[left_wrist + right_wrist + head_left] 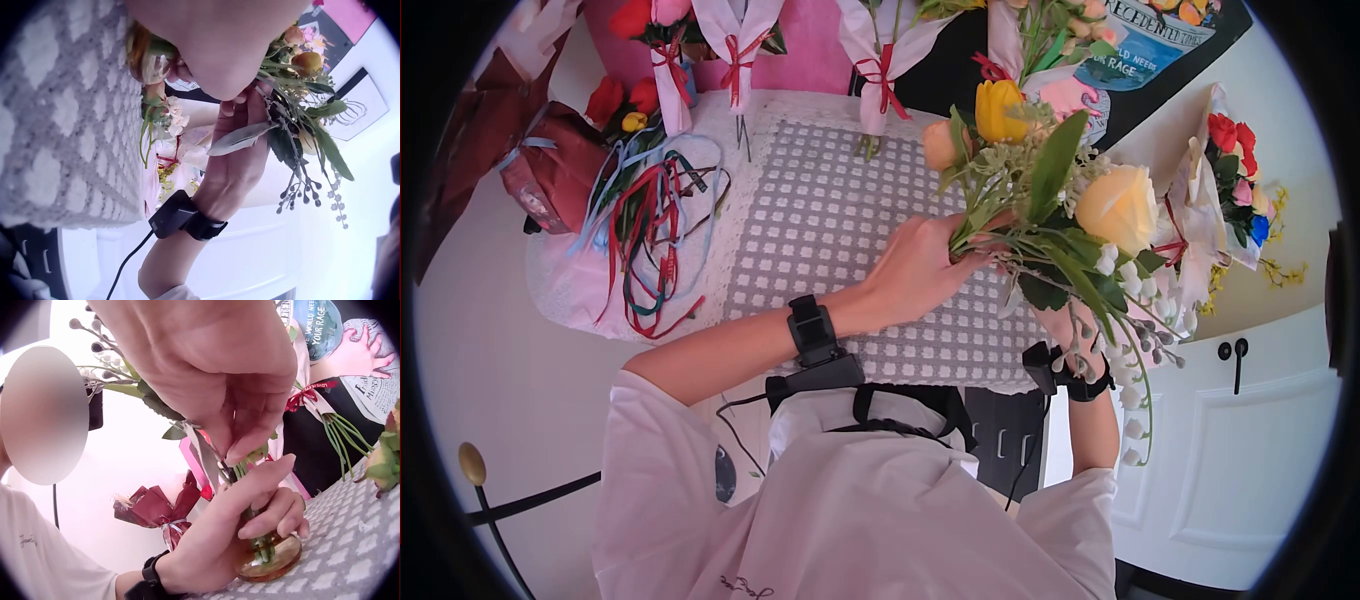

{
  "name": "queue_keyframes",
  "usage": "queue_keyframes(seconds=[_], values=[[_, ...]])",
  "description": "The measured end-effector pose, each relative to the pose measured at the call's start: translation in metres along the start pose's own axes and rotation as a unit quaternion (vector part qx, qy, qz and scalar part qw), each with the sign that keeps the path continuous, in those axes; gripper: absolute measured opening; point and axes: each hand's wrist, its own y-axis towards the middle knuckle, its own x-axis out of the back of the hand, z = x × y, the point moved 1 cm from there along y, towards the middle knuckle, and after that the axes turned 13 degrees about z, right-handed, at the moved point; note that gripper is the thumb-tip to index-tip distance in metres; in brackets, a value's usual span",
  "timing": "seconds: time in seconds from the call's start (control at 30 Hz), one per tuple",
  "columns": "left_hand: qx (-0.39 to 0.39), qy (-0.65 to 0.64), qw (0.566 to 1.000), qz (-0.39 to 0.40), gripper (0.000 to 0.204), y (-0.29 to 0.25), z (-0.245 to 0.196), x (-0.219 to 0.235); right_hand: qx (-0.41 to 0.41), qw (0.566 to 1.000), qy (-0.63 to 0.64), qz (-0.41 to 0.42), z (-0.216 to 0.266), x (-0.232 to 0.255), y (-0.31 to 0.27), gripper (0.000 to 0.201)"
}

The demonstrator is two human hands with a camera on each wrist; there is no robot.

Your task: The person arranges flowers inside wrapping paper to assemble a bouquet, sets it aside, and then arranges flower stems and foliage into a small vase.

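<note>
An amber glass vase (pixel 278 565) stands on the cloth with several green stems inside it. My left hand (pixel 925 270) curls round its neck, thumb and fingers about the stems in the right wrist view. Above it, my right hand (pixel 212 362) pinches stems, among them one with a grey-green leaf (pixel 240 139). The head view has most of that hand hidden behind the blooms. The flowers fan out over it: a cream rose (pixel 1118 208), a yellow tulip (pixel 1000 112), a peach bloom (pixel 943 145) and white bell-shaped sprigs (pixel 1135 430).
Loose red, green and blue ribbons (pixel 655 250) lie at the left on the grey-and-white checked cloth (pixel 820 220). Beside them is a dark red wrapped bouquet (pixel 550 165). White-wrapped bunches with red bows (pixel 882 80) line the back; another wrapped bouquet (pixel 1195 210) is at the right.
</note>
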Motion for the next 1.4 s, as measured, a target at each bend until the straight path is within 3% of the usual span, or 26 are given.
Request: queue_keyframes(seconds=[0.07, 0.1, 0.13, 0.2, 0.23, 0.33, 0.37, 0.53, 0.57, 0.6, 0.63, 0.67, 0.7, 0.73, 0.77, 0.8, 0.97, 1.03, 1.07, 1.1, 1.13, 1.2, 1.23, 1.27, 1.33, 1.4], values=[[-0.004, -0.044, 0.999, 0.015, 0.025, 0.001, 0.003, 0.0, -0.074, 0.99, 0.092, 0.082, 0.049, 0.018, 0.01, 0.027], [-0.009, -0.089, 0.996, 0.031, 0.025, 0.002, 0.005, -0.001, -0.183, 0.976, 0.038, 0.111, 0.076, 0.032, 0.017, 0.021], [-0.007, -0.09, 0.996, 0.028, 0.025, 0.003, 0.007, -0.001, -0.181, 0.976, 0.038, 0.113, 0.067, 0.024, 0.019, 0.021], [-0.021, -0.109, 0.994, 0.018, 0.025, 0.003, 0.011, -0.002, 0.005, 0.999, -0.042, 0.005, 0.042, 0.006, 0.018, 0.017], [-0.02, -0.11, 0.994, 0.018, 0.025, 0.003, 0.008, -0.001, 0.024, 0.999, -0.019, -0.015, 0.046, 0.008, 0.018, 0.014], [0.033, -0.073, 0.997, 0.02, 0.026, 0.002, 0.005, 0.002, 0.016, 1.0, -0.019, -0.01, -0.074, -0.044, -0.006, 0.013], [0.014, -0.053, 0.998, 0.011, 0.026, 0.002, 0.009, -0.001, 0.035, 0.997, 0.038, -0.053, -0.005, -0.02, -0.002, 0.013], [0.002, -0.017, 1.0, 0.014, 0.028, 0.003, 0.012, -0.002, 0.064, 0.993, 0.1, 0.014, -0.021, -0.004, -0.003, 0.015], [-0.002, -0.023, 1.0, 0.005, 0.028, 0.003, 0.016, -0.004, -0.075, 0.985, 0.103, 0.118, -0.032, -0.004, -0.01, 0.029], [-0.006, -0.029, 1.0, -0.003, 0.028, 0.004, 0.019, -0.006, -0.211, 0.947, 0.103, 0.217, -0.039, -0.006, -0.018, 0.043], [-0.006, -0.03, 1.0, -0.002, 0.028, 0.004, 0.017, -0.005, -0.255, 0.947, 0.117, 0.156, -0.033, -0.011, -0.023, 0.039], [0.012, -0.044, 0.999, 0.007, 0.027, 0.004, 0.014, -0.003, -0.257, 0.947, 0.117, 0.156, -0.056, -0.025, -0.031, 0.039], [0.03, -0.058, 0.998, 0.015, 0.027, 0.003, 0.013, -0.002, -0.167, 0.966, -0.113, 0.164, -0.095, -0.045, -0.041, 0.038], [0.03, -0.058, 0.998, 0.015, 0.027, 0.003, 0.014, -0.002, -0.066, 0.925, -0.336, 0.161, -0.092, -0.045, -0.037, 0.038], [0.024, -0.049, 0.998, 0.018, 0.027, 0.004, 0.014, -0.001, -0.095, 0.982, -0.051, 0.157, -0.083, -0.032, -0.04, 0.042], [0.017, -0.04, 0.999, 0.02, 0.027, 0.004, 0.014, -0.001, -0.095, 0.982, -0.05, 0.157, -0.089, -0.036, -0.04, 0.042], [0.021, -0.055, 0.998, 0.01, 0.025, 0.003, 0.016, -0.005, 0.048, 0.978, -0.198, -0.035, -0.169, -0.074, -0.028, 0.024], [0.025, -0.061, 0.998, 0.009, 0.022, 0.004, 0.013, -0.003, 0.036, 0.992, -0.115, -0.036, -0.172, -0.078, -0.02, 0.022], [0.036, -0.065, 0.997, 0.028, 0.021, 0.005, 0.011, -0.001, 0.026, 0.999, -0.031, -0.035, -0.159, -0.076, -0.011, 0.021], [0.048, -0.069, 0.995, 0.046, 0.019, 0.006, 0.009, 0.002, 0.062, 0.99, -0.122, -0.027, -0.147, -0.067, -0.005, 0.019], [0.048, -0.068, 0.995, 0.045, 0.019, 0.006, 0.012, 0.001, 0.064, 0.99, -0.122, -0.027, -0.096, -0.024, -0.024, 0.019], [0.034, -0.129, 0.99, 0.045, 0.02, 0.008, 0.02, -0.003, -0.119, 0.983, 0.081, 0.112, 0.049, 0.029, 0.042, 0.037], [0.034, -0.128, 0.99, 0.045, 0.02, 0.007, 0.023, -0.005, -0.096, 0.986, 0.128, 0.046, 0.06, 0.033, 0.042, 0.028], [0.023, -0.134, 0.99, 0.029, 0.022, 0.007, 0.025, -0.006, -0.096, 0.986, 0.128, 0.046, 0.056, 0.03, 0.041, 0.028], [0.011, -0.139, 0.99, 0.017, 0.024, 0.007, 0.021, -0.004, 0.01, 1.0, 0.022, 0.017, 0.049, 0.023, 0.039, 0.018], [0.026, -0.115, 0.992, 0.053, 0.024, 0.006, 0.009, 0.003, 0.02, 1.0, 0.021, 0.008, 0.052, 0.029, 0.031, 0.018]])
